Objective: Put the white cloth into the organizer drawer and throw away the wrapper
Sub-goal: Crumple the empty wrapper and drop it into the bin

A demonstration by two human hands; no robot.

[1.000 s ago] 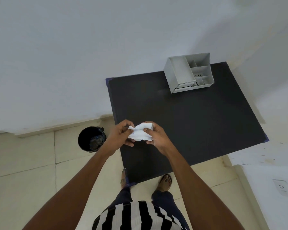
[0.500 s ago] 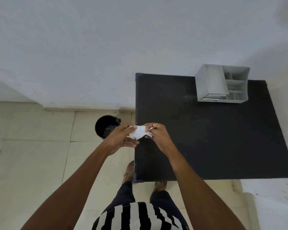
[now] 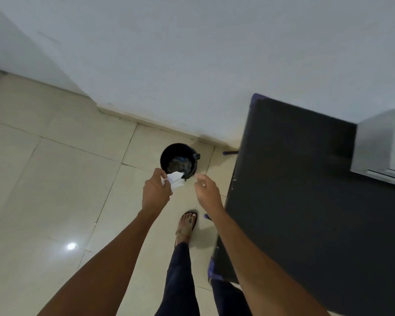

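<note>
Heading for the bin with the white bundle

Our left hand keeps its grip clamped on the white bundle at frame centre, right above the black bin so a drop lands inside. We cannot separate wrapper from cloth. Our right hand hangs loose, holding nothing; the organizer waits on the dark surface at the right edge.

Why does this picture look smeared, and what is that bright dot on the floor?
Head view: the organizer and table edges are streaked by motion blur; the dot is glare from a light on the glossy tiles; the wide lens bends the wall line.
</note>
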